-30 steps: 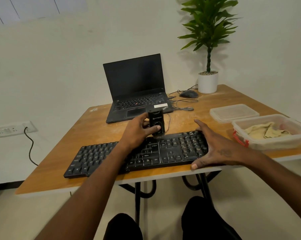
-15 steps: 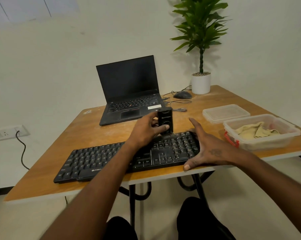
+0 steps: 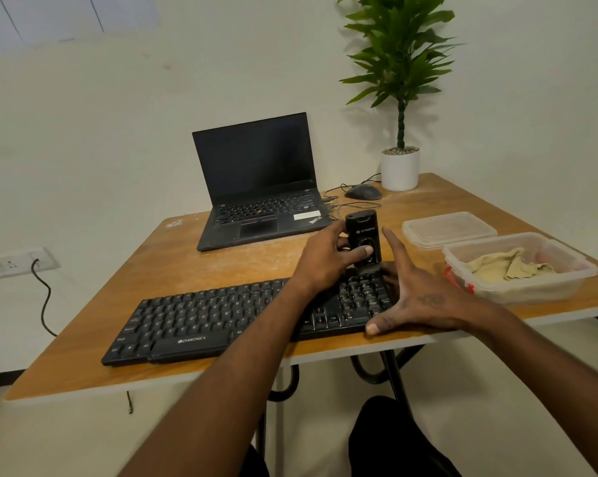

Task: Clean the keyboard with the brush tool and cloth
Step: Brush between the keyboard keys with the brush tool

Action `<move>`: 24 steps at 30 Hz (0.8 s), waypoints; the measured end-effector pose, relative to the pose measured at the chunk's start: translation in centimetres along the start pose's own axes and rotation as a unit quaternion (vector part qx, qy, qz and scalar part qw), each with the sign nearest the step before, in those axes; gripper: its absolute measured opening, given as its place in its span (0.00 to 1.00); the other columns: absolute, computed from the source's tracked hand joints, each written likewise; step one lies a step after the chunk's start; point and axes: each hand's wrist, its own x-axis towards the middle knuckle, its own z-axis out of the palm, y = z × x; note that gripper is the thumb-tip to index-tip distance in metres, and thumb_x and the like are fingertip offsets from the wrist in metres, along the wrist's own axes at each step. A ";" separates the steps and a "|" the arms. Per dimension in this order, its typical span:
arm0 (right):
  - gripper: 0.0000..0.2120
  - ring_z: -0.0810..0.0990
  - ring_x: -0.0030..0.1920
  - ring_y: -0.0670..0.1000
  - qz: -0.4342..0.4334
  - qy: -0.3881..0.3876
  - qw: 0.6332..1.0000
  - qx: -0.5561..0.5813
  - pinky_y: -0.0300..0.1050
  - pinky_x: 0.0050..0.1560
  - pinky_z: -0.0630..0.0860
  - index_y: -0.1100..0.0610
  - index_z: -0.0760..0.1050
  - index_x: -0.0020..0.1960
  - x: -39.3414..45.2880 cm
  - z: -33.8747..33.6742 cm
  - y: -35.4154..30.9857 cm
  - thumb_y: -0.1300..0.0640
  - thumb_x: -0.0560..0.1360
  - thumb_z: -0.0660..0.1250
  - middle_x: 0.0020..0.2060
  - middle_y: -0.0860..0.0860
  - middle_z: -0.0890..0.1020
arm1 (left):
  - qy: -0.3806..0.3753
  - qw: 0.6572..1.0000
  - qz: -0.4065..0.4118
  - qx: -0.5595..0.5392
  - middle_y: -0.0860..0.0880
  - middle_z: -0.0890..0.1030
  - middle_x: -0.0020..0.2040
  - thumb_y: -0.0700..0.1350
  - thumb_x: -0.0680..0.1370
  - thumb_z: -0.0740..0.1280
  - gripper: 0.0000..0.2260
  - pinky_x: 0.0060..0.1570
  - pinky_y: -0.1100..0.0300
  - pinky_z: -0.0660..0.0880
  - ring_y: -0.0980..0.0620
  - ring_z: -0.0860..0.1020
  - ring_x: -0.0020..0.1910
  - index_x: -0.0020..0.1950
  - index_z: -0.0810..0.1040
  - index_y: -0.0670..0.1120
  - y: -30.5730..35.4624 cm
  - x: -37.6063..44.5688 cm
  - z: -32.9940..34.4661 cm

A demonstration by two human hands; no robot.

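A black keyboard [image 3: 201,318] lies along the near edge of the wooden table [image 3: 194,266]. My left hand [image 3: 325,259] grips an upright black brush tool [image 3: 363,235], whose lower end sits on the keys at the keyboard's far right corner. My right hand [image 3: 418,297] rests on the keyboard's right end with straight fingers, thumb at the front edge. A beige cloth [image 3: 507,266] lies crumpled in a clear plastic box [image 3: 566,284] to the right.
An open black laptop [image 3: 256,187] stands behind the keyboard. A mouse [image 3: 363,192] with cables and a white potted plant [image 3: 400,166] sit at the back. The box's clear lid [image 3: 449,228] lies beside the box. A wall socket [image 3: 5,263] with a cord is at left.
My left hand has carried the brush tool rightward along the keyboard's top rows towards the number pad. My right hand stays on the keyboard's right end.
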 end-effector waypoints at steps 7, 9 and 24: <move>0.74 0.64 0.76 0.55 -0.004 -0.001 1.000 0.002 0.43 0.70 0.62 0.34 0.24 0.74 0.1 0.0 0.1 0.41 0.56 0.85 0.80 0.53 0.59 | 0.003 0.998 -0.021 0.063 0.46 0.82 0.69 0.45 0.79 0.75 0.26 0.57 0.63 0.78 0.52 0.81 0.66 0.76 0.72 0.47 -1.2 -1.6 -4.7; 0.75 0.64 0.76 0.55 -0.004 -0.001 1.000 0.003 0.47 0.72 0.62 0.33 0.25 0.73 0.2 0.1 0.1 0.39 0.55 0.85 0.80 0.52 0.59 | -0.001 0.998 -0.017 0.066 0.46 0.82 0.69 0.44 0.79 0.75 0.26 0.58 0.62 0.78 0.52 0.80 0.66 0.76 0.72 0.47 -1.0 -1.5 -4.4; 0.74 0.64 0.76 0.54 -0.008 -0.003 1.000 0.000 0.49 0.73 0.62 0.33 0.25 0.74 0.2 0.1 0.3 0.38 0.56 0.84 0.79 0.52 0.60 | -0.005 0.997 0.001 0.075 0.48 0.81 0.70 0.44 0.79 0.76 0.26 0.61 0.61 0.79 0.56 0.79 0.66 0.75 0.73 0.48 -1.0 -2.1 -4.7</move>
